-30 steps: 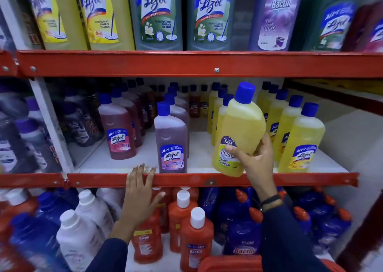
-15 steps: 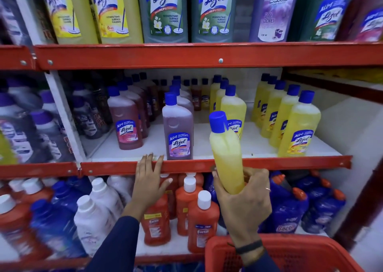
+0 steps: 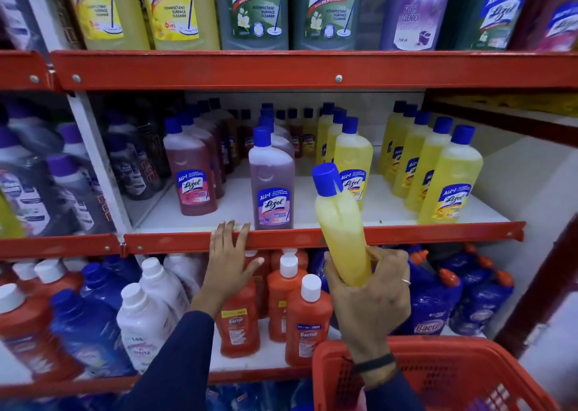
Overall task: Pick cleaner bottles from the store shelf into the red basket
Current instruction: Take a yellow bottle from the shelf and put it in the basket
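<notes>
My right hand [image 3: 370, 298] grips the base of a yellow cleaner bottle [image 3: 339, 226] with a blue cap, held upright and leaning a little left in front of the middle shelf's red edge. Below that hand, at the bottom right, is the red basket [image 3: 438, 376], whose inside I cannot see well. My left hand [image 3: 230, 257] lies flat with fingers spread against the red shelf edge [image 3: 175, 243], holding nothing. More yellow bottles [image 3: 450, 176] stand in rows on the middle shelf at the right.
A purple Lizol bottle [image 3: 271, 182] and a pink one [image 3: 190, 173] stand at the front of the middle shelf. Orange Bactin bottles [image 3: 308, 320], white and blue bottles fill the lower shelf. Large bottles line the top shelf [image 3: 312, 69].
My right hand has drawn the yellow bottle off the middle shelf, turned it edge-on and brought it down towards the basket. The basket has come further into view. My left hand stays on the shelf edge.
</notes>
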A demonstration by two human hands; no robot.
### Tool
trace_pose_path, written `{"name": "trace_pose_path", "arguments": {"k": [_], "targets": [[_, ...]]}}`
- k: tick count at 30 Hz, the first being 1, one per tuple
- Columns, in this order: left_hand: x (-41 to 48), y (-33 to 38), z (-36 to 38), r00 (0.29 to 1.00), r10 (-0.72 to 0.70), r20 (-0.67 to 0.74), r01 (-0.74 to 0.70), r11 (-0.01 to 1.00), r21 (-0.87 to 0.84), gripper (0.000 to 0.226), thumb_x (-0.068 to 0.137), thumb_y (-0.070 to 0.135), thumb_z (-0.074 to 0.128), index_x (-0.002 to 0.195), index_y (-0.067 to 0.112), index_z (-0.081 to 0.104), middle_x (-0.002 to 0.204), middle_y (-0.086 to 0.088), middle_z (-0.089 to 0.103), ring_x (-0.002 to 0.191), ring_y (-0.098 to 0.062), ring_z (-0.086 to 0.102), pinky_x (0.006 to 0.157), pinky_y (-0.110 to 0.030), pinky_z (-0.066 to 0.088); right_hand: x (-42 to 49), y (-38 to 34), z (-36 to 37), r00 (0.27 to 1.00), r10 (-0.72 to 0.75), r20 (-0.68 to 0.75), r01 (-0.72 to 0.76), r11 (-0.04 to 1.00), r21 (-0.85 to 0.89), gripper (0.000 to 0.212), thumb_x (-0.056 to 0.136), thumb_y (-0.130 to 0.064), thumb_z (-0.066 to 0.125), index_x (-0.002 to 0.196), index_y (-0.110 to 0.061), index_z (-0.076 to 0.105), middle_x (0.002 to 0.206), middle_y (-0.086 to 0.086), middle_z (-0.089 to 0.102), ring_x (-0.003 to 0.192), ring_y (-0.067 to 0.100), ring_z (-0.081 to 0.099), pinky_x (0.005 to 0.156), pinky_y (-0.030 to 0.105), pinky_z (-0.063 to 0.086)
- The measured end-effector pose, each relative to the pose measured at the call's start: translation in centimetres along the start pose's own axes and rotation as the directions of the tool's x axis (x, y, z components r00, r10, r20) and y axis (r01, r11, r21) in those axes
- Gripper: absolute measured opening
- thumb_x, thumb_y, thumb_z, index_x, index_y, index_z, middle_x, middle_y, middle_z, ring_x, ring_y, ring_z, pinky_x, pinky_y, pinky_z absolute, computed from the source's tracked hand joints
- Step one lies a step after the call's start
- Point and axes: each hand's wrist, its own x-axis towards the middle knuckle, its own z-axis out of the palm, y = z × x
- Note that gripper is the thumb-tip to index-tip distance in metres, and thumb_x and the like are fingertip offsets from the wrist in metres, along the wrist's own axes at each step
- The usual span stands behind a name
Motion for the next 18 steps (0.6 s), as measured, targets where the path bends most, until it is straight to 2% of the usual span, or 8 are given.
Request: {"name": "trace_pose_path", "arguments": {"k": [4, 7, 9, 10, 12, 14, 16, 18], "targets": [[0.4, -0.1, -0.9, 0.999, -0.035, -0.001, 0.034, 0.98, -0.196, 0.066, 0.083, 0.031, 0.064, 0.138, 0.011, 0.035, 0.139, -0.021, 0.036, 0.134, -0.038, 0.022, 0.11, -0.049, 0.021, 1.6, 0.0, -1.3, 0.944, 0.192, 0.266, -0.278, 0.9, 0.337, 0.066, 0.043, -0.047, 0.088, 0.087, -0.029, 0.042, 0.082, -0.007, 0.06, 0.071, 0.015, 0.059, 0.054, 0.021, 0.043], [-0.2, 2.0, -2.4, 0.982, -0.108, -0.155, 0.058, 0.954, -0.296, 0.049, 0.083, 0.024, 0.063, 0.127, 0.007, 0.046, 0.127, -0.016, 0.047, 0.123, -0.029, 0.031, 0.103, -0.041, 0.029, 2.8, 0.8, -2.0, 0.799, 0.15, 0.582, -0.558, 0.544, 0.626, 0.057, 0.049, -0.02, 0.087, 0.093, -0.027, 0.053, 0.087, -0.012, 0.072, 0.078, 0.01, 0.07, 0.06, 0.022, 0.055], [-1.3, 5.1, -4.0, 0.972, -0.102, -0.212, 0.0, 0.901, -0.434, 0.04, 0.084, 0.033, 0.058, 0.118, 0.013, 0.053, 0.12, -0.009, 0.055, 0.115, -0.02, 0.037, 0.095, -0.032, 0.033, 3.2, 1.4, -2.3, 0.725, 0.068, 0.685, -0.653, 0.384, 0.653, 0.056, 0.053, -0.007, 0.083, 0.102, -0.02, 0.058, 0.091, -0.004, 0.076, 0.081, 0.019, 0.073, 0.064, 0.026, 0.057], [-1.9, 7.0, -5.2, 0.98, -0.088, -0.176, -0.029, 0.819, -0.574, 0.04, 0.083, 0.041, 0.055, 0.114, 0.016, 0.056, 0.116, -0.004, 0.059, 0.111, -0.016, 0.044, 0.092, -0.031, 0.038, 3.3, 1.7, -2.5, 0.704, 0.03, 0.709, -0.671, 0.353, 0.652, 0.057, 0.053, -0.009, 0.082, 0.105, -0.018, 0.059, 0.092, 0.001, 0.076, 0.082, 0.022, 0.073, 0.065, 0.028, 0.058], [-3.1, 11.0, -7.7, 1.0, -0.006, -0.027, -0.02, 0.493, -0.87, 0.041, 0.081, 0.045, 0.052, 0.109, 0.016, 0.061, 0.108, 0.002, 0.067, 0.103, -0.013, 0.059, 0.088, -0.032, 0.048, 3.2, 2.3, -2.8, 0.681, -0.016, 0.732, -0.689, 0.325, 0.648, 0.055, 0.054, -0.017, 0.079, 0.107, -0.016, 0.06, 0.091, 0.003, 0.077, 0.082, 0.022, 0.073, 0.066, 0.029, 0.058], [-3.9, 14.1, -9.3, 0.994, 0.111, 0.018, -0.012, 0.26, -0.965, 0.035, 0.082, 0.038, 0.053, 0.105, 0.014, 0.061, 0.099, 0.008, 0.071, 0.092, -0.009, 0.064, 0.08, -0.023, 0.05, 2.8, 3.3, -3.2, 0.659, -0.029, 0.751, -0.705, 0.323, 0.631, 0.054, 0.056, -0.019, 0.077, 0.107, -0.013, 0.06, 0.089, 0.003, 0.077, 0.08, 0.02, 0.072, 0.065, 0.028, 0.057], [-4.4, 16.3, -10.0, 0.985, 0.168, 0.04, 0.001, 0.227, -0.974, 0.031, 0.078, 0.034, 0.059, 0.104, 0.017, 0.059, 0.093, 0.011, 0.071, 0.087, -0.007, 0.063, 0.074, -0.021, 0.05, 2.4, 4.4, -3.8, 0.639, -0.042, 0.768, -0.707, 0.361, 0.608, 0.053, 0.057, -0.02, 0.075, 0.108, -0.011, 0.06, 0.089, 0.002, 0.077, 0.08, 0.017, 0.072, 0.065, 0.026, 0.056], [-5.2, 17.7, -10.0, 0.984, 0.165, 0.07, 0.024, 0.265, -0.964, 0.034, 0.073, 0.036, 0.067, 0.104, 0.024, 0.061, 0.093, 0.009, 0.071, 0.086, -0.01, 0.065, 0.073, -0.026, 0.052, 2.0, 6.0, -4.8, 0.628, -0.073, 0.775, -0.681, 0.432, 0.592, 0.049, 0.059, -0.019, 0.075, 0.106, -0.013, 0.062, 0.09, -0.001, 0.076, 0.08, 0.014, 0.071, 0.065, 0.023, 0.055]]}}
